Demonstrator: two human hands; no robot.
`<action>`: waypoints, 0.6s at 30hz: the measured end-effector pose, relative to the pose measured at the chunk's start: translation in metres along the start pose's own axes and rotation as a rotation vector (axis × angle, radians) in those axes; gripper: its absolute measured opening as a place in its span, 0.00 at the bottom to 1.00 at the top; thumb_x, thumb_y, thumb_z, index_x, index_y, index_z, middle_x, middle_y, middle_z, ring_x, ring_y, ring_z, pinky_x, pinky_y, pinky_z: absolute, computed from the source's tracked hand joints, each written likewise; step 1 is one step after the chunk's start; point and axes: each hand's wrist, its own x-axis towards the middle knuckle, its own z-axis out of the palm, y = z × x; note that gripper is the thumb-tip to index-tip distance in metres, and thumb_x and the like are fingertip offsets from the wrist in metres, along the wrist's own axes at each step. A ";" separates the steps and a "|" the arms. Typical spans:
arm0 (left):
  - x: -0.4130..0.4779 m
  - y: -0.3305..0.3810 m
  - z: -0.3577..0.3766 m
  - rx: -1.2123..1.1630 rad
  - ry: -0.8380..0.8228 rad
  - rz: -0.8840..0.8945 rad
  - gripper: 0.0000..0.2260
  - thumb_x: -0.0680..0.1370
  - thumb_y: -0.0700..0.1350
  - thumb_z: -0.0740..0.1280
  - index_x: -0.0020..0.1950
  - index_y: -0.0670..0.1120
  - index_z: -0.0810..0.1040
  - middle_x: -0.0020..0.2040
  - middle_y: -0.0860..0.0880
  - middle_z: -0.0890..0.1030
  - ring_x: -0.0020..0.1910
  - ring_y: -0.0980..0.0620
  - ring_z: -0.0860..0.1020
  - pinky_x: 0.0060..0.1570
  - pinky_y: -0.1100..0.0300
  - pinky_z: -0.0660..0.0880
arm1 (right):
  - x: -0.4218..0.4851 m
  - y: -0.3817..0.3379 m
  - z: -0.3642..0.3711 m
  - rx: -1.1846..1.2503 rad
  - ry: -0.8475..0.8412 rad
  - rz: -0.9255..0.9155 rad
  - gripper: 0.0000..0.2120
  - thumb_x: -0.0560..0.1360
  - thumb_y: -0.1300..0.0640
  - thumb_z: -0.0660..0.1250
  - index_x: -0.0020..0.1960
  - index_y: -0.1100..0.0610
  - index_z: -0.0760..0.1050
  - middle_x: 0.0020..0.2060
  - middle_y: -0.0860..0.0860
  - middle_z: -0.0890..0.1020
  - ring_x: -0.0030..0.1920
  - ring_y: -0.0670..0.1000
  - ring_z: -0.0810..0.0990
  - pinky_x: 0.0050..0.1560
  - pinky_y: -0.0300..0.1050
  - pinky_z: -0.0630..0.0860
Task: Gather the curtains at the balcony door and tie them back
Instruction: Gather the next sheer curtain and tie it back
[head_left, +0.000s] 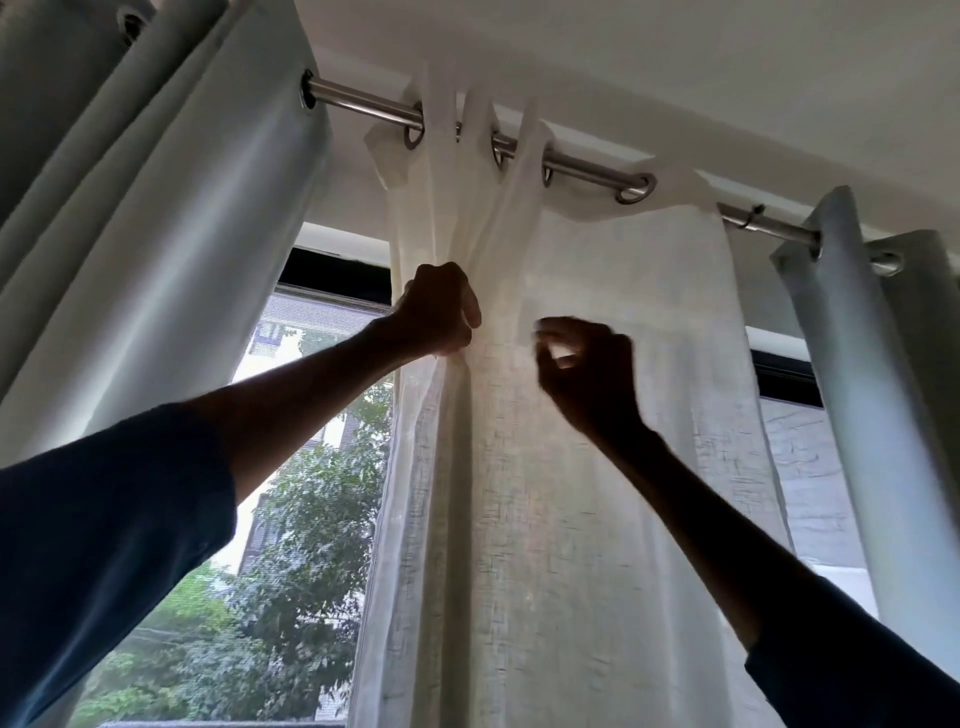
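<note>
Curtain (597, 467): folds gripped in left hand (441, 312); right hand (584, 364) curled, hold unclear; draw next pleat toward left hand.

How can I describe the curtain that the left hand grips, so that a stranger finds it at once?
Start at the long silver metal rod under the white ceiling. Of the curtains hanging on it, take the middle one, the thin cream-white sheer curtain that the left hand grips in a bunch. Unlike the thick pale grey-blue curtains on both sides, it lets daylight through.
</note>
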 end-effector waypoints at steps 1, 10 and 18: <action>0.000 -0.001 0.000 0.004 -0.001 0.006 0.12 0.69 0.29 0.69 0.47 0.43 0.86 0.51 0.46 0.83 0.45 0.51 0.79 0.43 0.61 0.78 | 0.004 0.014 -0.009 -0.110 0.073 0.066 0.21 0.76 0.56 0.71 0.67 0.61 0.77 0.62 0.56 0.82 0.62 0.53 0.81 0.64 0.50 0.78; 0.003 -0.008 -0.001 0.022 -0.013 0.068 0.11 0.70 0.31 0.72 0.45 0.46 0.86 0.52 0.47 0.83 0.51 0.49 0.81 0.45 0.63 0.74 | 0.018 0.089 -0.051 -0.472 0.036 0.562 0.33 0.74 0.40 0.72 0.63 0.68 0.71 0.61 0.65 0.77 0.63 0.66 0.76 0.60 0.58 0.74; 0.006 -0.015 0.001 0.042 -0.018 0.077 0.12 0.69 0.32 0.70 0.45 0.48 0.86 0.52 0.48 0.83 0.52 0.49 0.81 0.49 0.59 0.79 | 0.034 0.040 -0.007 -0.813 -0.123 0.117 0.11 0.81 0.58 0.59 0.61 0.59 0.73 0.57 0.59 0.78 0.58 0.62 0.77 0.54 0.53 0.71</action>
